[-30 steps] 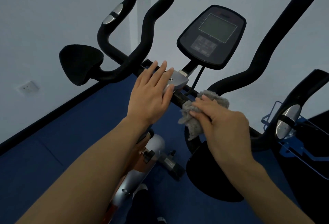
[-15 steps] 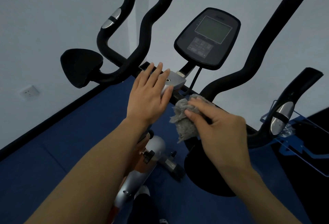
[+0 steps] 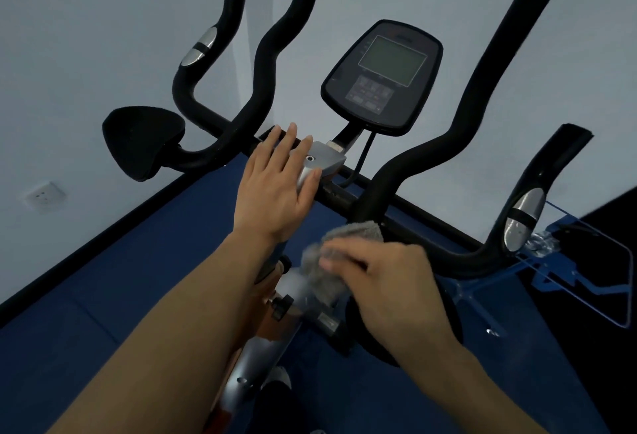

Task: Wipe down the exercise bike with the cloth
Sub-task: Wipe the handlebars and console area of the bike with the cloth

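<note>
The exercise bike's black handlebars (image 3: 406, 165) spread across the view, with a dark console (image 3: 382, 75) above the grey clamp block (image 3: 325, 159) at the centre. My left hand (image 3: 275, 189) lies flat, fingers spread, on that block and the bar beside it. My right hand (image 3: 382, 282) holds a crumpled grey cloth (image 3: 331, 261), pressed against the bar's lower bend just right of the stem. The cloth is blurred. A silver and orange frame post (image 3: 262, 347) drops away below my arms.
Black elbow pads sit at the left (image 3: 141, 140) and under my right wrist. A blue wire bottle cage (image 3: 582, 268) hangs at the right. White walls stand close behind, with a socket (image 3: 43, 194) at the left. Blue floor lies below.
My right hand has slid the cloth down and toward me along the bar, away from the clamp block. My left hand has stayed on the block.
</note>
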A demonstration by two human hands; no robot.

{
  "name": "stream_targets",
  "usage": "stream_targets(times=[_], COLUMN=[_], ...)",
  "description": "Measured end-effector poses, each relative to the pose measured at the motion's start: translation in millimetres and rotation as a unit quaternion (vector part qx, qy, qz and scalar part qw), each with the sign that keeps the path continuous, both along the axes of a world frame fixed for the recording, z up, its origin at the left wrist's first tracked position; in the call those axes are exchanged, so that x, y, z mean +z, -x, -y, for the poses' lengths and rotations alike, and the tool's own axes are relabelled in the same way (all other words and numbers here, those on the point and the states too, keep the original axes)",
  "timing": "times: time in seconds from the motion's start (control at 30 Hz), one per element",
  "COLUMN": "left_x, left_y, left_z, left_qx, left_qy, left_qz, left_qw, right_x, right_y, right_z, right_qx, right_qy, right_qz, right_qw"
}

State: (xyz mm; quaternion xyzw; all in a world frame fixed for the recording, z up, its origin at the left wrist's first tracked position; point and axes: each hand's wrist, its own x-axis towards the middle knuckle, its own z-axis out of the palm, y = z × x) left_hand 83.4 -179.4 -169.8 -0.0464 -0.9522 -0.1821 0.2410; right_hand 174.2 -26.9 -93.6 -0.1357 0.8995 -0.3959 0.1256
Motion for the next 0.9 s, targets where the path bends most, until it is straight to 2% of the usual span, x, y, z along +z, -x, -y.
stream_targets(times=[0.03,0.07,0.13,0.17,0.23,0.37,0.53,0.8,0.9], left_x=[0.6,1.5,4.2,6.2,12.8,20.8,15.2,16.2,15.6], left_y=[-0.2,-0.4,-0.9,-1.3,0.1,10.2,13.4,13.6,13.3], left_z=[-0.2,-0.2,0.2,-0.2,-4.3,-15.7,-18.8,-18.9,-18.7], left_qx=[0.000,0.005,0.020,0.024,0.017,0.008,0.018,0.014,0.012], left_qy=[0.005,0.014,0.045,0.061,0.071,0.020,0.038,0.008,0.011], left_qz=[0.006,0.013,0.023,0.021,0.004,-0.001,0.006,-0.001,0.001], left_qw=[1.000,1.000,0.999,0.998,0.997,1.000,0.999,1.000,1.000], right_x=[3.0,6.2,9.1,10.7,9.7,-10.3,-28.1,-25.3,-26.0], right_y=[-0.5,1.6,8.8,12.7,21.9,32.8,43.6,56.1,48.0], right_z=[-3.4,-9.6,-27.2,-35.8,-51.0,-57.7,-56.1,-53.6,-57.6], right_qx=[-0.069,-0.146,-0.253,-0.277,-0.280,-0.196,-0.186,-0.145,-0.137], right_qy=[0.109,0.192,0.262,0.265,0.220,0.081,-0.046,-0.057,-0.057], right_qz=[-0.022,-0.081,-0.199,-0.233,-0.253,-0.197,-0.150,-0.114,-0.151], right_qw=[0.991,0.967,0.910,0.894,0.900,0.957,0.970,0.981,0.977])
